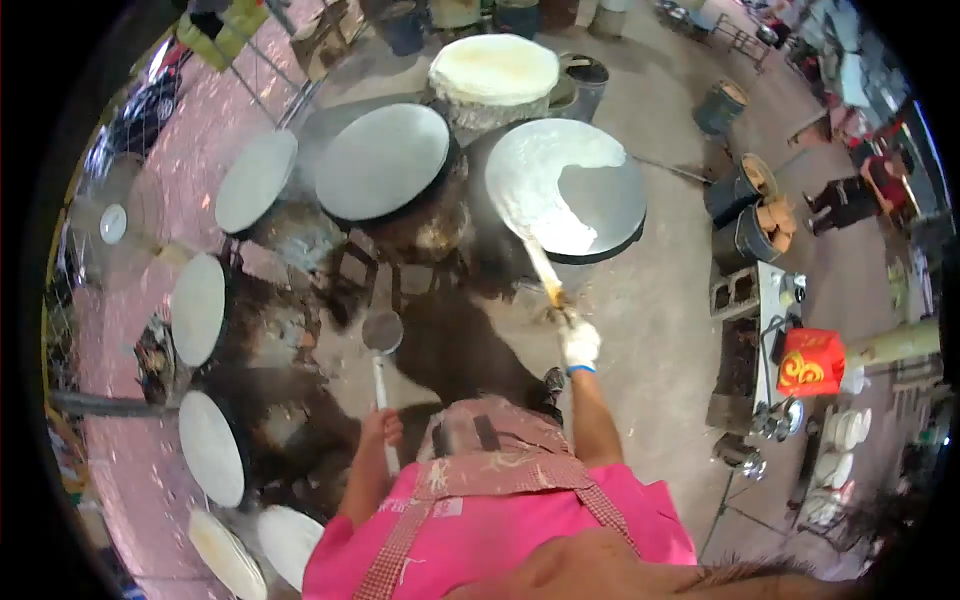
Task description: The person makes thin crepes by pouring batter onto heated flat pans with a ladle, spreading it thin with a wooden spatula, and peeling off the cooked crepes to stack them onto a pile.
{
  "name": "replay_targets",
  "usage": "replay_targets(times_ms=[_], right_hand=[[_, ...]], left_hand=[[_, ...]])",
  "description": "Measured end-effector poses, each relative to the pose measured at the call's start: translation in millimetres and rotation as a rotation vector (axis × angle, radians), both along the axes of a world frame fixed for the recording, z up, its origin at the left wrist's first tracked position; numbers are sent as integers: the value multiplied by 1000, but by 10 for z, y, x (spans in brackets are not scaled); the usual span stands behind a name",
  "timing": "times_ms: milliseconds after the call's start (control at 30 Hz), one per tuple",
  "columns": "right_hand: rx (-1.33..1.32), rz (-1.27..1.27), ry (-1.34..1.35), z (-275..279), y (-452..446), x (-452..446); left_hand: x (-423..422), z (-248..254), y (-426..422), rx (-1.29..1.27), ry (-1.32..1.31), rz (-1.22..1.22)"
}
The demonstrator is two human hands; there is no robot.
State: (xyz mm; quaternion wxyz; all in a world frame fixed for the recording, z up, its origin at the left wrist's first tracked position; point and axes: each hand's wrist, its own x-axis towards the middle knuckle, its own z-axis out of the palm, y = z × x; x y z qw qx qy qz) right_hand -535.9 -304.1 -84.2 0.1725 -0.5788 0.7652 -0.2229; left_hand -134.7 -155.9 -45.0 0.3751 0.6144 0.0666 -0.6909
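Note:
My right hand (578, 343), in a white glove, is closed around the handle of a wooden spreader (543, 270). The spreader's far end touches white batter (530, 185) on a round griddle (612, 200). Batter covers the griddle's left and upper parts, while grey metal shows at its right. My left hand (382, 428), bare, grips the pale handle of a long ladle (382, 331). That ladle's dark round bowl hangs over the floor, left of the griddle; I cannot tell what is in it.
More round griddles (385, 160) curve along the left side on sooty stoves. Behind the batter-coated one stands a pile of flat round pancakes (495, 70). At right are buckets (745, 240), a red bag (812, 362) by a low table, and a person (860, 195) farther off.

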Motion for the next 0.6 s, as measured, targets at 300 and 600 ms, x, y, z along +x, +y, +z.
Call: replay_targets(times_ms=[300,600], right_hand=[[-22,-175,-138,-67,-250,17],[-158,-181,-310,626,-409,-849]], left_hand=[[21,-75,283,-327,1109,-42],[-322,90,257,-382,944,-107]])
